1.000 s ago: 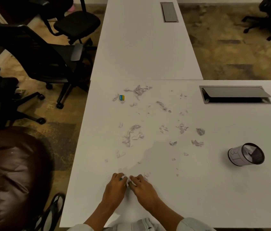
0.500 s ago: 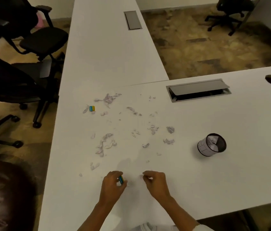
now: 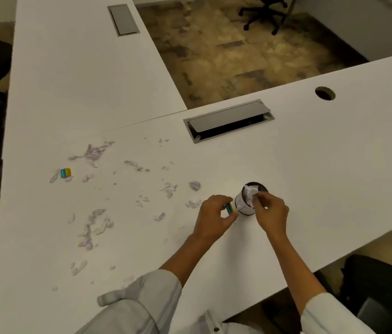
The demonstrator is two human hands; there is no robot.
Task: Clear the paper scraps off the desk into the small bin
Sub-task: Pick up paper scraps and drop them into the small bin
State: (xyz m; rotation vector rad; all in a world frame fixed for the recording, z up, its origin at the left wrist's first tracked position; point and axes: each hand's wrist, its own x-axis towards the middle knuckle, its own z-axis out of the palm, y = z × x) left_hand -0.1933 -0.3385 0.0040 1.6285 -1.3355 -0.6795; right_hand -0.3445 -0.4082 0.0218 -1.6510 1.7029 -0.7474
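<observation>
Right hand [image 3: 271,214] pinches paper scraps [image 3: 254,201] over the small bin [image 3: 248,201]; left hand [image 3: 214,219], just beside it, pinches a blue-yellow eraser [image 3: 230,208]; loose scraps [image 3: 93,222] litter the counter [image 3: 334,165].

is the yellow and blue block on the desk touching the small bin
Apart. The head view shows the yellow and blue block far left of the small bin, bare desk between them.

My only view, head-worn, looks steeply down and forward over the white desk [image 3: 334,165], hands near, floor [image 3: 226,56] far.
</observation>
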